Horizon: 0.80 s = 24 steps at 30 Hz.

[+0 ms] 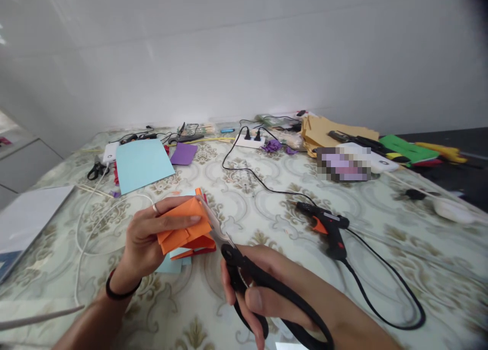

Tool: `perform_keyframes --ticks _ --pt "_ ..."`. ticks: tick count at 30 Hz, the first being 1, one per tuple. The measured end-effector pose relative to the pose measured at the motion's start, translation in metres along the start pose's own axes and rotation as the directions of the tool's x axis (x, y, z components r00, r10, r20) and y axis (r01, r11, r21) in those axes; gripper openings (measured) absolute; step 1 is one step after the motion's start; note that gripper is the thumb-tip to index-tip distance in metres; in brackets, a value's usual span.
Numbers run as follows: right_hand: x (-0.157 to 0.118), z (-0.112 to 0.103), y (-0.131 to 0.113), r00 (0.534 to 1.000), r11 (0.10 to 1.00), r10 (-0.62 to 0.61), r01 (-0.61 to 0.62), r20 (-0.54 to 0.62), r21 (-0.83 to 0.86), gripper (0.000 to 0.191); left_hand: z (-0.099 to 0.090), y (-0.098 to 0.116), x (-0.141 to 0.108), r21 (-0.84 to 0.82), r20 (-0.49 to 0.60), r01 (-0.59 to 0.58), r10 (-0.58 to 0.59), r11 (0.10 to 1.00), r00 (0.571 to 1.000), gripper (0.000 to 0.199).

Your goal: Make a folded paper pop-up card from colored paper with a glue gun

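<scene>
Folded orange paper (pixel 186 225) is pinched in my left hand (pixel 147 233), with the thumb or a finger lying across its face. My right hand (pixel 263 284) has its fingers through the handles of black-handled scissors (pixel 234 256). The scissor blades reach up to the right edge of the orange paper, partly apart near the pivot. Beneath the orange paper, light blue paper pieces (pixel 170 264) and a bit of red paper show on the patterned tablecloth.
A black glue gun (pixel 331 228) with a looped cord lies at right. Behind are a light blue sheet (pixel 144 164), purple paper (pixel 183 154), a white power strip (pixel 248 141) and tan paper (pixel 328 131). Small scissors (pixel 95 170) and white cable lie left.
</scene>
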State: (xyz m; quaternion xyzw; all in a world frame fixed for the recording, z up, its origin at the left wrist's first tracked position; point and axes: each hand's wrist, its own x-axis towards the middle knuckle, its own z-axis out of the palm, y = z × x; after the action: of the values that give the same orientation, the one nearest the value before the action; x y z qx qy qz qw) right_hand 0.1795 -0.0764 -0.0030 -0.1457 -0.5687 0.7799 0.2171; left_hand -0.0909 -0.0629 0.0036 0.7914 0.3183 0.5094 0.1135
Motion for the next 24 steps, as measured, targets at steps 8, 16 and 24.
perform_keyframes --ticks 8,16,24 --pt "0.0006 -0.0004 0.0061 0.999 0.999 0.034 -0.034 -0.021 0.027 0.055 -0.0020 -0.0009 -0.0024 0.001 -0.008 0.013 -0.013 1.000 1.000 0.035" --pt "0.0016 0.0006 0.0108 1.000 0.998 -0.012 0.010 0.026 0.069 0.062 -0.0003 0.0008 -0.0005 -0.102 -0.009 0.061 -0.062 0.993 0.998 0.033" --pt "0.0006 0.0022 0.0075 0.999 0.997 0.009 -0.011 0.034 0.077 0.062 0.0010 0.0003 -0.0005 -0.213 -0.008 0.109 -0.114 0.971 0.993 0.029"
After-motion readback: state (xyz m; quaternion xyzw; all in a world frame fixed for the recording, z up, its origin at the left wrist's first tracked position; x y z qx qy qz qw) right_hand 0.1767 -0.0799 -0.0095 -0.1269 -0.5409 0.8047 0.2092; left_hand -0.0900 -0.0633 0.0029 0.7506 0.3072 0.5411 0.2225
